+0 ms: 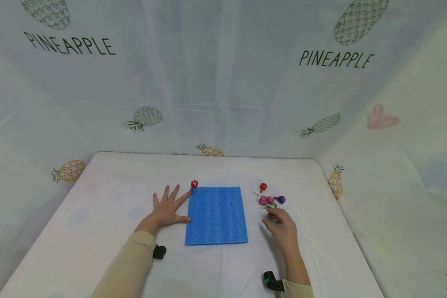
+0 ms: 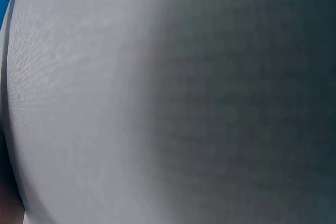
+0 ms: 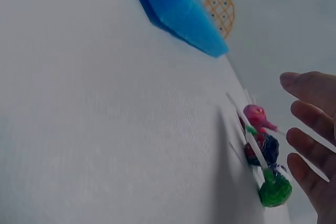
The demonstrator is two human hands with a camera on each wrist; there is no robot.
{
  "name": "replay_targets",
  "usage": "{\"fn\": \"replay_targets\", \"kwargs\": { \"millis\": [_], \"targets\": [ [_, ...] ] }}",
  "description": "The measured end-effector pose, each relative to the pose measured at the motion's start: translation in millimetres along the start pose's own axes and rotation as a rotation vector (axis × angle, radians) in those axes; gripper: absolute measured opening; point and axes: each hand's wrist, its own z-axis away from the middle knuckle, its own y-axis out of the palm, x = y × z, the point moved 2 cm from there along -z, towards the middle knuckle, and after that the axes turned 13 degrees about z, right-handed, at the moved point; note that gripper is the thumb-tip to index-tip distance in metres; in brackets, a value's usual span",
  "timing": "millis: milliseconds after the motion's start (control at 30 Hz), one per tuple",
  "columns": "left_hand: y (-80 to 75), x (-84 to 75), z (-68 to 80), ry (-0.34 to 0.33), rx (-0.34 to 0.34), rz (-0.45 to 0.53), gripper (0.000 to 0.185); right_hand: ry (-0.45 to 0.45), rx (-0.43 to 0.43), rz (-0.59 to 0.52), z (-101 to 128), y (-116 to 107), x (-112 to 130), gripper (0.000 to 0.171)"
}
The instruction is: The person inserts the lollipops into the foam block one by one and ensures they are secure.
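Observation:
A blue foam pad (image 1: 216, 216) with rows of small holes lies mid-table, and a red lollipop (image 1: 194, 184) stands upright at its far left corner. My left hand (image 1: 167, 209) lies flat with fingers spread, its fingertips touching the pad's left edge. My right hand (image 1: 277, 220) hovers at the near side of a pile of lollipops (image 1: 270, 200), fingers loosely bent and holding nothing. In the right wrist view the fingers (image 3: 307, 116) are just beside a pink lollipop (image 3: 255, 116), a dark purple one (image 3: 268, 148) and a green one (image 3: 275, 191). The left wrist view shows only blurred white cloth.
A white cloth covers the table (image 1: 97, 198). Pineapple-print sheets hang as walls behind it (image 1: 223, 82) and on the right (image 1: 395, 165). The blue pad's corner (image 3: 178, 9) appears in the right wrist view. Black camera mounts sit on both wrists (image 1: 159, 251) (image 1: 272, 281).

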Motion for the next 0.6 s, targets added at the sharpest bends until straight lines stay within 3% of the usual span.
{"fn": "replay_targets", "kwargs": {
  "millis": [300,600],
  "targets": [
    [-1.0,0.2,1.4,0.006,-0.002,0.008,0.102,-0.077,-0.077,0.176,-3,1,-17,0.035],
    [-2.1,-2.8,3.8,0.008,-0.008,0.019,0.101,0.115,0.045,0.245,-3,4,-22,0.035]
  ]
}}
